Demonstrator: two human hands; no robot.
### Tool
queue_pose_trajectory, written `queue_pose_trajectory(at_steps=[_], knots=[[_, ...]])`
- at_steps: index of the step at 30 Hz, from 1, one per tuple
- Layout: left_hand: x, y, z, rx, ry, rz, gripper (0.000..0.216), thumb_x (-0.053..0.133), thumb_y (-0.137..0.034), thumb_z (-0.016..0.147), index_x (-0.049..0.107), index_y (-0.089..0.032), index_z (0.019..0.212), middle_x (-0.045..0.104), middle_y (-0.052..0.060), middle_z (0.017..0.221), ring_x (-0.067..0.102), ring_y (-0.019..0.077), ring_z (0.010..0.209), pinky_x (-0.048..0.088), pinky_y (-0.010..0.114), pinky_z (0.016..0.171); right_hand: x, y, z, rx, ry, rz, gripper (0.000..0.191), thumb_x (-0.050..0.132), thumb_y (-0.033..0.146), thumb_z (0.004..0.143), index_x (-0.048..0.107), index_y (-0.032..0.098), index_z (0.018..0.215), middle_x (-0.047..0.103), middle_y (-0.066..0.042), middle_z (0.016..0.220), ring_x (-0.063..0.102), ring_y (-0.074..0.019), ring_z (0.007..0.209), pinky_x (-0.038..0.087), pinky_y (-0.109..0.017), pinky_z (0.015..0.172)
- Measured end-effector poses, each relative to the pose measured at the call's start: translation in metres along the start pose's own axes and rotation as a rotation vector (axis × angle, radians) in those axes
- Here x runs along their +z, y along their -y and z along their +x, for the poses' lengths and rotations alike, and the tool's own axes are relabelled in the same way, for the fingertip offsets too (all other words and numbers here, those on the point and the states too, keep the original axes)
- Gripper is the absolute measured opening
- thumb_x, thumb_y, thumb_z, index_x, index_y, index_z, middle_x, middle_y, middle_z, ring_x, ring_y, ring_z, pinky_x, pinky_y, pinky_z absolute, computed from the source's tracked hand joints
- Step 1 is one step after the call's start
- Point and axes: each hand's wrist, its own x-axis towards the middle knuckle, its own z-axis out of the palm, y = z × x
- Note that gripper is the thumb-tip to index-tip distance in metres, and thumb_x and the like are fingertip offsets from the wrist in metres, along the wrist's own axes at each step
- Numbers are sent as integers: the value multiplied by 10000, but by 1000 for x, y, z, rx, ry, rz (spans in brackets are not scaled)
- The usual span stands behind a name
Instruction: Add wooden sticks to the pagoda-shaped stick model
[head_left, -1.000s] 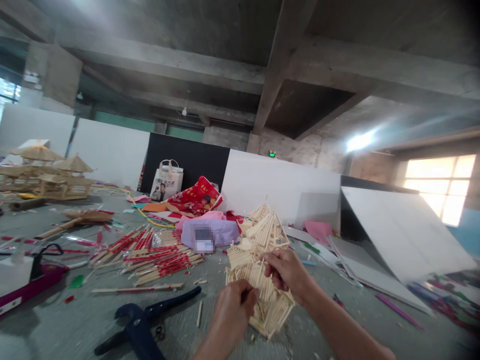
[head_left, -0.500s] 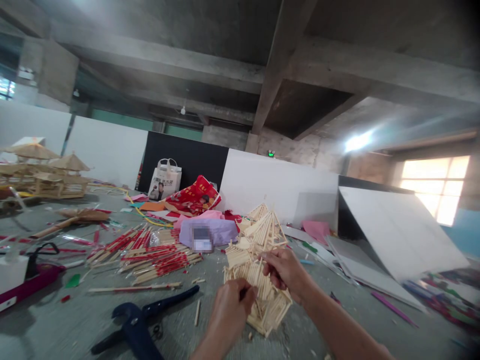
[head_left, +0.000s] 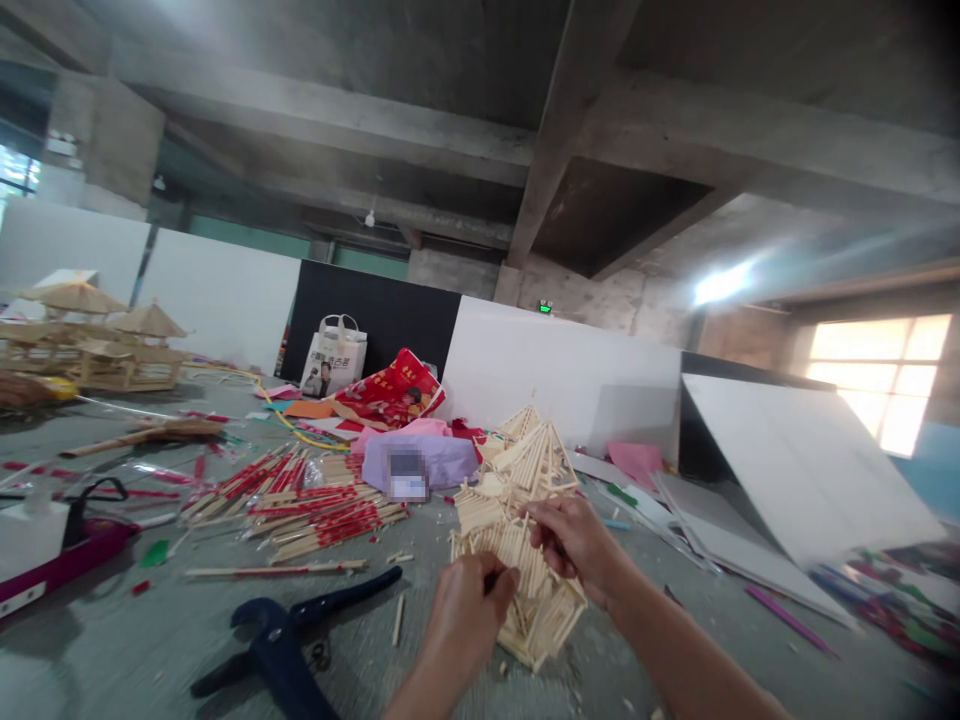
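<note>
A pale model building of thin wooden sticks (head_left: 517,540), with pointed roofs at its far end, stands on the grey tabletop right in front of me. My left hand (head_left: 472,605) is closed at the model's near left side, thumb and fingers pressed together; whatever is between them is hidden. Over the model's right side, my right hand (head_left: 574,545) is pinched, its fingertips close to the slatted roof. Whether a small stick is in that pinch I cannot make out. Left of my left hand lie a dark blue pipe cutter (head_left: 274,640) and a short loose stick (head_left: 398,620).
Bundles of chopsticks in red wrappers (head_left: 322,510) and a purple cloth-like packet (head_left: 442,460) lie beyond. A magenta-handled tool (head_left: 75,570) is at left, finished stick pavilions (head_left: 135,345) behind it. White boards (head_left: 802,460) lean at right near a purple pen (head_left: 791,620).
The whole view has shifted slightly, so things sit a little further right. Both hands keep nearly the same pose at the model.
</note>
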Motion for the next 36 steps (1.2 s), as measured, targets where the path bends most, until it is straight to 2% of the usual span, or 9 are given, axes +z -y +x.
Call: queue_pose_trajectory(at_steps=[3, 12, 36], knots=[[0, -1, 0, 2, -1, -4, 295, 438, -355, 743, 567, -150, 574, 453, -36, 466, 381, 84, 461, 210, 209, 446, 1, 1, -1, 15, -1, 23, 280, 570, 412, 651, 537, 136, 613, 499, 58, 425, 355, -23, 240, 167, -136, 238], [-3, -5, 0, -3, -9, 18, 294, 444, -351, 737, 560, -151, 555, 467, -32, 463, 400, 88, 465, 216, 210, 457, 0, -5, 0, -4, -13, 129, 325, 568, 436, 641, 556, 146, 787, 498, 70, 502, 360, -19, 282, 165, -135, 263], [-5, -4, 0, -12, 17, 34, 268, 446, -337, 727, 553, -157, 558, 441, -37, 472, 389, 92, 487, 204, 218, 460, 1, -8, 1, -29, 19, 177, 304, 565, 413, 669, 542, 134, 787, 486, 69, 499, 365, -19, 289, 166, -125, 257]])
